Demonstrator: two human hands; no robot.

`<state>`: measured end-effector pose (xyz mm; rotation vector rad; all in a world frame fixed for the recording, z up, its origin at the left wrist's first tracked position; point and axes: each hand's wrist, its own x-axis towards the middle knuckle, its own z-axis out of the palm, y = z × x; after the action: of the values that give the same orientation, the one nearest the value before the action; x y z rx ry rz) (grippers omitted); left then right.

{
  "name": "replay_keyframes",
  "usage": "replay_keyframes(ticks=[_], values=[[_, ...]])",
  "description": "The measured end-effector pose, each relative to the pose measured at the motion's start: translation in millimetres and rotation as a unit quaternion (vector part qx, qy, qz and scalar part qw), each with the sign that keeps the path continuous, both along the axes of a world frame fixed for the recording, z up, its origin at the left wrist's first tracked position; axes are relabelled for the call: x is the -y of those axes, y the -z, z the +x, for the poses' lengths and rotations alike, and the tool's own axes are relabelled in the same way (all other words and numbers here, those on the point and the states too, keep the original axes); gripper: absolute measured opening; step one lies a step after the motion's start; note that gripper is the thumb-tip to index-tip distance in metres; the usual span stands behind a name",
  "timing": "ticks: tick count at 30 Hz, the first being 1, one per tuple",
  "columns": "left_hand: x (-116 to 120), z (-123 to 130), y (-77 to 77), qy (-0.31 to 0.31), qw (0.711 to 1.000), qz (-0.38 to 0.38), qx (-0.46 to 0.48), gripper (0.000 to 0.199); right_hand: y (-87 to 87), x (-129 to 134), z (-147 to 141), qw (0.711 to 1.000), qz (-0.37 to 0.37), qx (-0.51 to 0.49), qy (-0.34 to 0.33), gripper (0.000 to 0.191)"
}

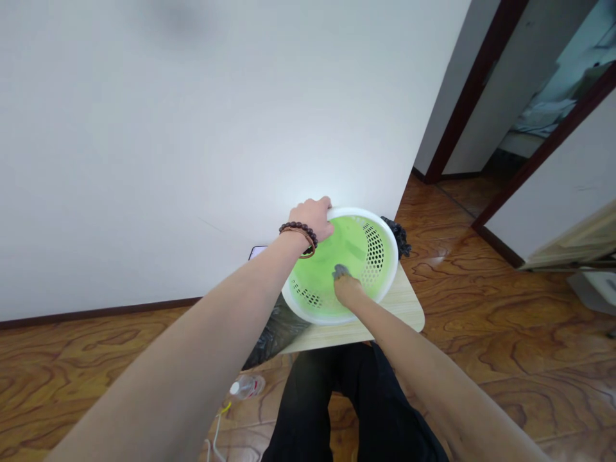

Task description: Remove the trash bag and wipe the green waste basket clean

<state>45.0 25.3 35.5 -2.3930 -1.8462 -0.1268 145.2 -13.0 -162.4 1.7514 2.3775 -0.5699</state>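
A round green plastic basket with a white rim (392,263) and perforated sides rests on a small light wood table (408,301). My left hand (312,217) grips the basket's rim at its far left side, thumb and fingers around the edge. A dark beaded bracelet (301,226) circles that wrist. Down inside the basket, my right hand (348,289) is closed on a small grey cloth (340,271), which touches the green inner surface. Most of the right fingers are hidden behind the hand itself.
Black plastic bags lie at the table's left (276,327) and behind the basket at right (398,237). Part of a phone (257,251) shows by the wall. On the floor are a plastic bottle (248,386) and a cable (216,430). A white wall (192,141) stands directly behind.
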Motion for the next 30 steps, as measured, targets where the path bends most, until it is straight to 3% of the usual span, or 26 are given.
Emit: replay_keyframes(ticks=[3, 9, 14, 21, 30], values=[[4.9, -3.2, 7.1, 0.031, 0.999, 0.022, 0.003, 0.044, 4.2, -0.5, 7.6, 0.999, 0.001, 0.038, 0.022, 0.045], [0.9, -8.0, 9.9, -0.046, 0.999, 0.002, -0.014, 0.041, 6.4, -3.1, 26.8, 0.998, 0.04, 0.032, -0.025, 0.056], [-18.8, -2.5, -2.6, -0.043, 0.997, -0.052, -0.023, 0.067, 2.9, -8.3, 27.2, 0.998, 0.033, 0.045, -0.03, 0.052], [-29.5, -3.0, -0.6, 0.01, 0.999, -0.045, 0.023, 0.056, -2.7, -17.2, 30.7, 0.997, 0.031, 0.03, -0.061, 0.054], [-43.3, 0.1, 4.2, 0.092, 0.989, -0.084, 0.081, 0.055, 22.3, -30.8, 20.1, 0.997, 0.012, 0.002, -0.076, 0.058]])
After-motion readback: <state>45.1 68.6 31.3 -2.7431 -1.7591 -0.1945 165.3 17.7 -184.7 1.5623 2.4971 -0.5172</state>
